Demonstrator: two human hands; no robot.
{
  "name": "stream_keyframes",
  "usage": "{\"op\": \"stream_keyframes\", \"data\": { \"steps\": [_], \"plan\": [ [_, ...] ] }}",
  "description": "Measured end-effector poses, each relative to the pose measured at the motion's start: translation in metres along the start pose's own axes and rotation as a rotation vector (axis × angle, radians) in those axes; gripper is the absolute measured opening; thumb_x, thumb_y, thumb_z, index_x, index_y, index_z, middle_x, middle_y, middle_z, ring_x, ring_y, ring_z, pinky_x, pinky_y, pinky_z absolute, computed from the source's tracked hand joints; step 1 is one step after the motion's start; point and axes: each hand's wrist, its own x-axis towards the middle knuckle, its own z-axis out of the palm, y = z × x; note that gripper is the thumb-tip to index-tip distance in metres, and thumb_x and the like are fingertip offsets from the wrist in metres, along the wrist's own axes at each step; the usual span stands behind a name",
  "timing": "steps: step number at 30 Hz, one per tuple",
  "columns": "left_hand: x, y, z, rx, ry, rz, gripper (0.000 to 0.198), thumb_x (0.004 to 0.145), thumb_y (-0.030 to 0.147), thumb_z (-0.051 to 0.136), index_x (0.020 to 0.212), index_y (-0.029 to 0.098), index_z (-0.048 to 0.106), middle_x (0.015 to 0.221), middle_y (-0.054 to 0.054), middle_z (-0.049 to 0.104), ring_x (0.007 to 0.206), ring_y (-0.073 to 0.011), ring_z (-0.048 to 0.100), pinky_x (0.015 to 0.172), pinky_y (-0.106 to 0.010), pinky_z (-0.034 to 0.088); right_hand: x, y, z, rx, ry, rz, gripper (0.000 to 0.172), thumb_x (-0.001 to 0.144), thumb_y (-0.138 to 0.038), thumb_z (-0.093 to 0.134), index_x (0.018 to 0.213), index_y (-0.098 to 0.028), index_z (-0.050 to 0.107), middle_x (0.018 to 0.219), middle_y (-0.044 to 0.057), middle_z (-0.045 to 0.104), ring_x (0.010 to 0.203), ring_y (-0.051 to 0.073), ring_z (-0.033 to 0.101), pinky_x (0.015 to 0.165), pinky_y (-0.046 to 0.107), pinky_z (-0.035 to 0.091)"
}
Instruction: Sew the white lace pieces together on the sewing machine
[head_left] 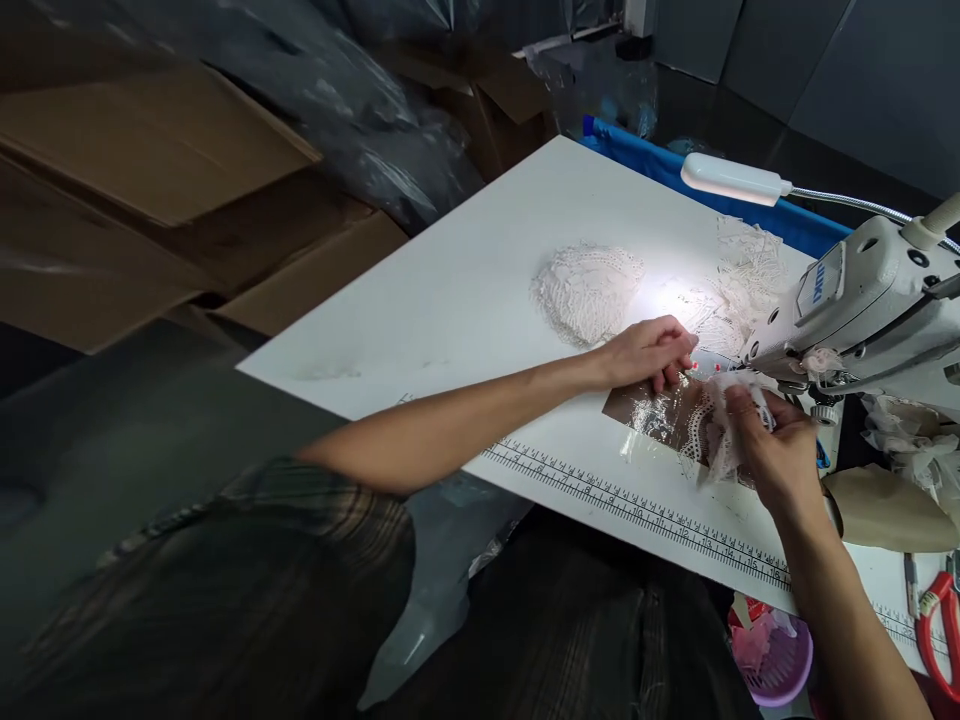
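Note:
My right hand (784, 440) is closed on a piece of white lace (724, 440) just in front of the sewing machine (862, 290). The lace hangs from my fingers over the right part of a brown plate (626, 405) partly covered with shiny clear film. Above the left part of that plate is my left hand (651, 352), its fingers curled and the thumb near the index finger. Anything between those fingers is too small to make out. Small red marks show near its fingertips. The needle area is partly hidden by lace and the machine head.
Behind my hands lie a rounded heap of white lace (589, 290) and a looser lace pile (750, 265) under a lamp (731, 180). A printed ruler (637, 510) runs along the table's front edge. Red-handled scissors (937, 620) lie far right; a purple basket (784, 670) stands below.

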Motion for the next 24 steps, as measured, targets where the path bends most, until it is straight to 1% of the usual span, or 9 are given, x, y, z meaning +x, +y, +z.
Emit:
{"op": "stream_keyframes", "data": {
  "steps": [2, 6, 8, 10, 12, 14, 17, 19, 24],
  "plan": [
    [0.004, 0.0, -0.007, -0.093, -0.094, -0.081, 0.057, 0.101, 0.065, 0.038, 0.113, 0.013, 0.057, 0.09, -0.011, 0.074, 0.066, -0.0154, 0.068, 0.056, -0.025, 0.052, -0.004, -0.014, 0.011, -0.024, -0.175, -0.019, 0.044, 0.078, -0.059, 0.072, 0.093, -0.018, 0.08, 0.08, 0.005, 0.076, 0.076, 0.02, 0.069, 0.066, 0.032, 0.057],
    [0.005, 0.002, -0.015, -0.042, -0.212, -0.113, 0.073, 0.096, 0.076, 0.032, 0.113, 0.012, 0.063, 0.087, -0.012, 0.075, 0.071, -0.0188, 0.069, 0.059, -0.028, 0.051, -0.009, -0.033, 0.016, 0.016, -0.563, -0.138, 0.048, 0.08, -0.052, 0.075, 0.12, -0.024, 0.075, 0.104, 0.006, 0.076, 0.082, 0.016, 0.068, 0.07, 0.031, 0.058],
    [0.002, 0.002, -0.018, 0.022, -0.242, -0.094, 0.066, 0.092, 0.072, 0.049, 0.114, 0.012, 0.064, 0.092, -0.012, 0.075, 0.075, -0.0186, 0.069, 0.062, -0.028, 0.052, -0.003, -0.028, 0.005, -0.07, -0.6, -0.182, 0.036, 0.089, -0.049, 0.066, 0.111, -0.023, 0.077, 0.094, 0.005, 0.076, 0.08, 0.015, 0.069, 0.071, 0.03, 0.058],
    [-0.001, 0.0, -0.019, 0.068, -0.241, -0.054, 0.058, 0.085, 0.059, 0.068, 0.118, 0.011, 0.063, 0.095, -0.012, 0.075, 0.077, -0.0173, 0.069, 0.063, -0.026, 0.051, 0.006, -0.013, -0.01, -0.185, -0.433, -0.22, 0.035, 0.095, -0.049, 0.057, 0.103, -0.022, 0.077, 0.083, 0.004, 0.075, 0.072, 0.016, 0.069, 0.066, 0.031, 0.058],
    [-0.001, -0.005, -0.019, 0.067, -0.241, -0.01, 0.051, 0.082, 0.044, 0.073, 0.119, 0.011, 0.062, 0.093, -0.01, 0.075, 0.077, -0.0158, 0.069, 0.063, -0.025, 0.051, 0.013, 0.006, -0.022, -0.329, -0.289, -0.351, 0.028, 0.096, -0.041, 0.057, 0.106, -0.022, 0.076, 0.096, 0.007, 0.077, 0.086, 0.02, 0.072, 0.079, 0.037, 0.06],
    [0.0, -0.009, -0.021, 0.039, -0.279, 0.049, 0.041, 0.084, 0.035, 0.069, 0.117, 0.011, 0.063, 0.094, -0.009, 0.075, 0.078, -0.0145, 0.069, 0.066, -0.025, 0.053, 0.014, 0.022, -0.026, -0.406, -0.31, -0.554, 0.026, 0.096, -0.032, 0.055, 0.111, -0.023, 0.075, 0.107, 0.009, 0.076, 0.098, 0.023, 0.072, 0.088, 0.041, 0.059],
    [0.004, -0.013, -0.024, 0.038, -0.34, 0.129, 0.033, 0.09, 0.027, 0.06, 0.12, 0.012, 0.063, 0.103, -0.011, 0.075, 0.085, -0.0138, 0.07, 0.07, -0.025, 0.054, 0.003, 0.032, -0.019, -0.484, -0.5, -0.849, 0.031, 0.098, -0.023, 0.052, 0.122, -0.024, 0.071, 0.118, 0.01, 0.075, 0.117, 0.025, 0.067, 0.097, 0.046, 0.056],
    [0.005, -0.013, -0.022, 0.095, -0.284, 0.164, 0.031, 0.094, 0.023, 0.054, 0.121, 0.011, 0.063, 0.106, -0.012, 0.074, 0.087, -0.0136, 0.07, 0.071, -0.025, 0.055, -0.007, 0.031, -0.012, -0.548, -0.604, -0.963, 0.033, 0.098, -0.021, 0.051, 0.126, -0.023, 0.069, 0.121, 0.01, 0.075, 0.123, 0.026, 0.064, 0.097, 0.049, 0.054],
    [-0.003, -0.001, 0.002, 0.586, 0.186, 0.441, 0.021, 0.099, 0.019, 0.05, 0.11, 0.014, 0.066, 0.111, -0.011, 0.07, 0.094, -0.0173, 0.067, 0.077, -0.031, 0.056, -0.015, 0.027, -0.007, -0.742, -0.553, -0.908, 0.033, 0.101, -0.023, 0.048, 0.128, -0.021, 0.067, 0.126, 0.012, 0.073, 0.118, 0.027, 0.065, 0.094, 0.05, 0.052]
  ]
}}
